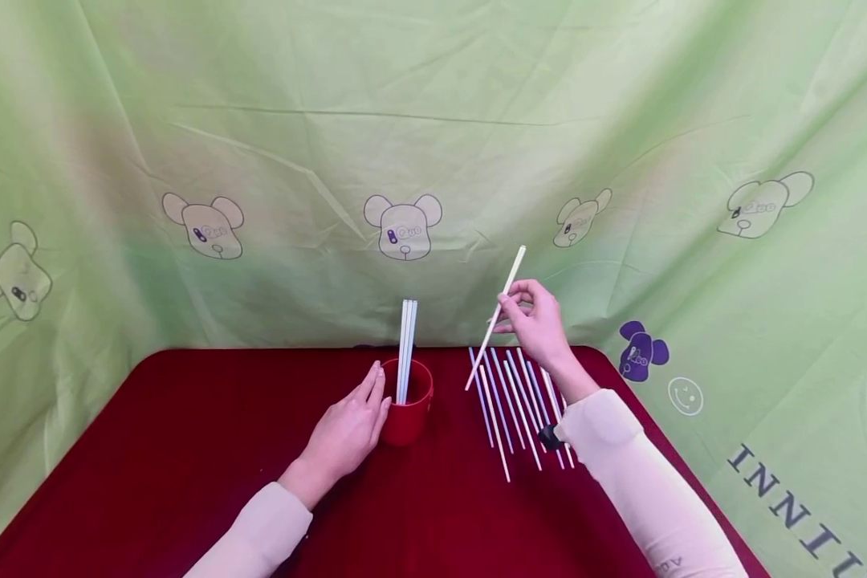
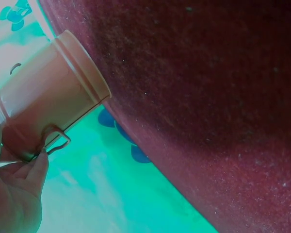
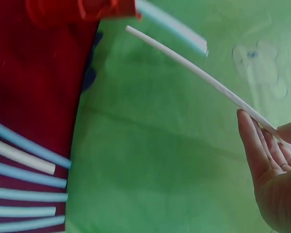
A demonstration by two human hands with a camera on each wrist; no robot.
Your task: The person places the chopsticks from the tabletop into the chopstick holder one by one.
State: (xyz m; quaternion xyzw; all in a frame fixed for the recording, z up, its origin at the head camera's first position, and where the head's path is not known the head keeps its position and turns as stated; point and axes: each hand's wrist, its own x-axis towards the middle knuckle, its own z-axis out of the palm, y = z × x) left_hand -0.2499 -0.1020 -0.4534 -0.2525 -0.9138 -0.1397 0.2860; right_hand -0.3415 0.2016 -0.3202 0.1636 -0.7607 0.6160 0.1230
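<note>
You face creased pale-green cloth (image 1: 296,64) printed with bear heads (image 1: 405,233), a smiling face (image 1: 685,396) and dark capital letters (image 1: 761,482); it backs and flanks your dark-red bench (image 1: 152,474).

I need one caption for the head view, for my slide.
Left grip rests against a red cup of pale-blue sticks; right grip holds a cream stick.

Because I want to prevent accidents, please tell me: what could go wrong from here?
The pale stick is tilted in the right hand, so its free lower end might knock against the red cup. The light-blue sticks standing in the cup could get in its way. The left hand touches the cup's side, so a careless push might tip the cup over.
</note>
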